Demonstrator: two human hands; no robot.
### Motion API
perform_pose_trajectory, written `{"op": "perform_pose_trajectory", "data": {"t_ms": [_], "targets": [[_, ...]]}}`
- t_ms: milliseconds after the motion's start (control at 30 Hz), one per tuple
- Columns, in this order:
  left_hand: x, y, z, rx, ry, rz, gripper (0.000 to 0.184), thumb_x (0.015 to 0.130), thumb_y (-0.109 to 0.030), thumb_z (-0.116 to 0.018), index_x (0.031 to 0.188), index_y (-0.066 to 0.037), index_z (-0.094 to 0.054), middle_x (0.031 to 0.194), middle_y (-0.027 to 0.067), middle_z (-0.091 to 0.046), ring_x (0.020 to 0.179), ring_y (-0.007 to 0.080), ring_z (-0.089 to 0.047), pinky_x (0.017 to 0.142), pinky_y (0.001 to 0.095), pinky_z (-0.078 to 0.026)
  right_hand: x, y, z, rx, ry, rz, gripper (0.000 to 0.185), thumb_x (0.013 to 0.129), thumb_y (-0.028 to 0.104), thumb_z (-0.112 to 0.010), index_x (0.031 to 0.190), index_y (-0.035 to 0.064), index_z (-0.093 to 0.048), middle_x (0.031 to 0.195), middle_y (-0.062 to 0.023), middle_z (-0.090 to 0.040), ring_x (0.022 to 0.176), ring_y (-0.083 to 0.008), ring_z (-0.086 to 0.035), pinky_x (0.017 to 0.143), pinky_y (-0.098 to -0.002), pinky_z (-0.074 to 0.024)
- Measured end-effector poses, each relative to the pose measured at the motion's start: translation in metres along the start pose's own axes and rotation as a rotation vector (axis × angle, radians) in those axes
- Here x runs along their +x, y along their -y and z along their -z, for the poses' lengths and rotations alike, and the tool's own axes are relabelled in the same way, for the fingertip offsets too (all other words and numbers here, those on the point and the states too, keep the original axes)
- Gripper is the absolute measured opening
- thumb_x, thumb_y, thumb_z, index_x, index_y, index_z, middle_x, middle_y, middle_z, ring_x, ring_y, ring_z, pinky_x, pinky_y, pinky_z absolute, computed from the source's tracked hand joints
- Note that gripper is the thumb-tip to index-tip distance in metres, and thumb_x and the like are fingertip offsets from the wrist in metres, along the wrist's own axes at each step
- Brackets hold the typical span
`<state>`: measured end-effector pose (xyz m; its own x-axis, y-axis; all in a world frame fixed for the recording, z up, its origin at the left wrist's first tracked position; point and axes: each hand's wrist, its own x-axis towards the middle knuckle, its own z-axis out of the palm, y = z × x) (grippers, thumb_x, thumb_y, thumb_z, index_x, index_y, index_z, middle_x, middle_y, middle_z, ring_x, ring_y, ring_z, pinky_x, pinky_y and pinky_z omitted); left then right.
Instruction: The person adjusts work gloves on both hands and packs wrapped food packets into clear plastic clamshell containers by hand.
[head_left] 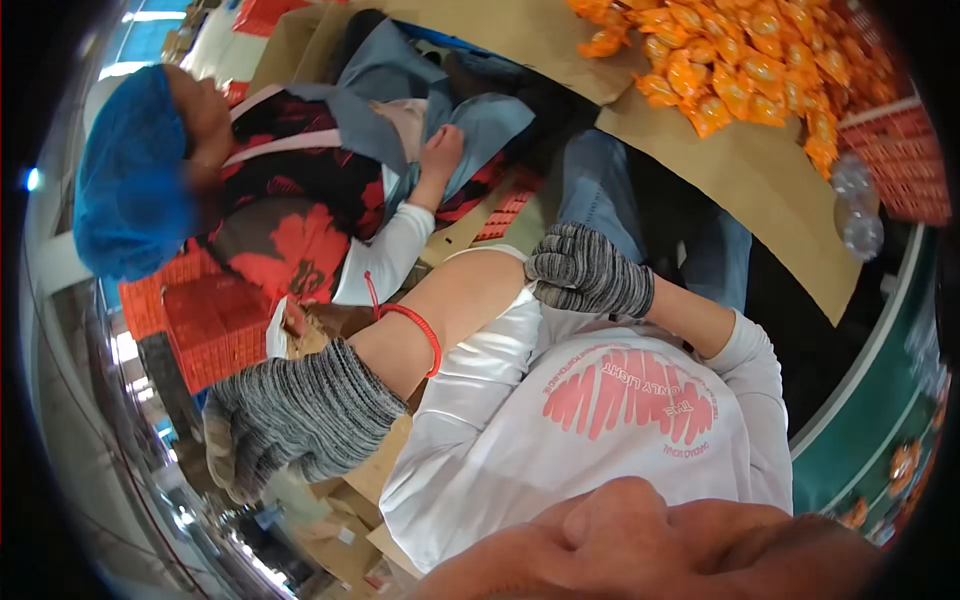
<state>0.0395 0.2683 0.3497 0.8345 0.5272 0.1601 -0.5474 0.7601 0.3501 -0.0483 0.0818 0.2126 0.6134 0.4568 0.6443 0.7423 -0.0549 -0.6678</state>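
My left hand [300,415], in a grey knitted glove, reaches out to the lower left with its fingers loosely spread and nothing seen in them. A red cord bracelet [425,338] circles my bare left forearm. Near the left elbow, my right hand [590,272], gloved alike, is closed on the bunched edge of the white left sleeve [500,345]. The sleeve is pushed up above the forearm. Below my right hand is my white shirt [630,400] with its pink print.
A co-worker in a blue hair cap [130,170] sits at the left beside red crates [215,325]. Orange-wrapped packets [740,60] lie on a cardboard-covered surface [740,185], near a red basket [900,160] and clear plastic bottle [858,210]. A green surface [870,430] runs along the right.
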Motion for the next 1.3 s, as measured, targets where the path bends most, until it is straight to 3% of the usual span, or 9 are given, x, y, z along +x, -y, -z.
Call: {"op": "perform_pose_trajectory", "data": {"t_ms": [100,400,467,633,833,933,967,1100,1300], "targets": [[-0.012,-0.048,-0.01,0.026,-0.01,-0.199,0.046,0.09,-0.028,-0.03,0.124,0.0,-0.045,0.124,0.0134,-0.05,0.115,0.0267,-0.046,0.099,0.0452,-0.032,0.016,-0.003,-0.011,0.084,-0.036,0.087,0.028,0.073,0.02,-0.068,0.095,0.005,-0.06,0.084,-0.0104,-0.057,0.077,-0.0312,-0.053,0.069,-0.0403,-0.0437],[-0.101,-0.209,-0.032,0.003,-0.05,-1.009,0.045,0.09,-0.028,-0.031,0.124,0.0,-0.044,0.124,0.0133,-0.05,0.115,0.0259,-0.046,0.098,0.0442,-0.034,0.051,0.024,-0.083,0.478,0.429,0.21,0.025,0.072,0.013,-0.066,0.095,0.0044,-0.059,0.074,-0.0108,-0.056,0.07,-0.03,-0.055,0.064,-0.0403,-0.0443],[-0.122,-0.226,-0.038,0.0,-0.044,-1.134,0.045,0.091,-0.027,-0.031,0.124,0.0,-0.043,0.124,0.0132,-0.05,0.115,0.0257,-0.047,0.097,0.0439,-0.035,0.054,0.04,-0.089,0.489,0.56,0.271,0.024,0.072,0.014,-0.064,0.094,0.0043,-0.058,0.077,-0.0128,-0.056,0.073,-0.0308,-0.054,0.066,-0.0411,-0.0441],[-0.145,-0.235,-0.046,0.037,-0.028,-1.302,0.044,0.091,-0.027,-0.031,0.125,-0.001,-0.043,0.124,0.0132,-0.05,0.114,0.0253,-0.047,0.097,0.0433,-0.036,0.028,0.052,-0.107,0.496,0.621,0.418,0.026,0.073,0.02,-0.061,0.094,0.005,-0.058,0.086,-0.0121,-0.056,0.081,-0.03,-0.054,0.075,-0.0401,-0.0442],[-0.133,-0.231,-0.039,0.092,-0.059,-1.263,0.043,0.091,-0.026,-0.032,0.124,-0.001,-0.043,0.122,0.0126,-0.05,0.112,0.0243,-0.047,0.095,0.042,-0.037,0.031,0.057,-0.103,0.229,0.304,0.51,0.029,0.072,0.031,-0.063,0.096,0.0143,-0.059,0.118,-0.0146,-0.05,0.108,-0.0364,-0.048,0.086,-0.048,-0.0417],[-0.121,-0.225,-0.029,0.099,-0.068,-1.198,0.041,0.091,-0.025,-0.033,0.123,-0.001,-0.044,0.121,0.0122,-0.05,0.111,0.0237,-0.048,0.094,0.0411,-0.037,0.034,0.052,-0.103,0.146,0.267,0.523,0.032,0.068,0.033,-0.066,0.095,0.0157,-0.06,0.118,-0.014,-0.051,0.108,-0.036,-0.048,0.086,-0.0474,-0.042],[-0.118,-0.223,-0.027,0.097,-0.074,-1.176,0.041,0.091,-0.025,-0.033,0.123,-0.001,-0.044,0.12,0.0121,-0.051,0.111,0.0235,-0.048,0.094,0.0408,-0.037,0.036,0.05,-0.104,0.196,0.238,0.498,0.035,0.063,0.03,-0.069,0.094,0.0168,-0.059,0.118,-0.0137,-0.051,0.107,-0.0356,-0.049,0.084,-0.0463,-0.0429],[-0.104,-0.216,-0.019,0.121,-0.095,-1.113,0.039,0.091,-0.024,-0.034,0.121,-0.001,-0.045,0.119,0.0115,-0.051,0.109,0.0228,-0.048,0.093,0.0397,-0.037,0.026,0.047,-0.108,0.225,0.216,0.41,0.037,0.061,0.025,-0.072,0.094,0.0169,-0.059,0.115,-0.0137,-0.052,0.105,-0.0355,-0.05,0.084,-0.0449,-0.0438],[-0.089,-0.208,-0.013,0.144,-0.096,-1.051,0.037,0.091,-0.023,-0.036,0.12,-0.001,-0.046,0.116,0.0107,-0.052,0.106,0.0216,-0.049,0.091,0.038,-0.038,0.024,0.045,-0.112,0.225,0.306,0.339,0.031,0.069,0.025,-0.063,0.1,0.0181,-0.065,0.11,-0.0102,-0.055,0.104,-0.0312,-0.049,0.09,-0.0425,-0.0403]]}}
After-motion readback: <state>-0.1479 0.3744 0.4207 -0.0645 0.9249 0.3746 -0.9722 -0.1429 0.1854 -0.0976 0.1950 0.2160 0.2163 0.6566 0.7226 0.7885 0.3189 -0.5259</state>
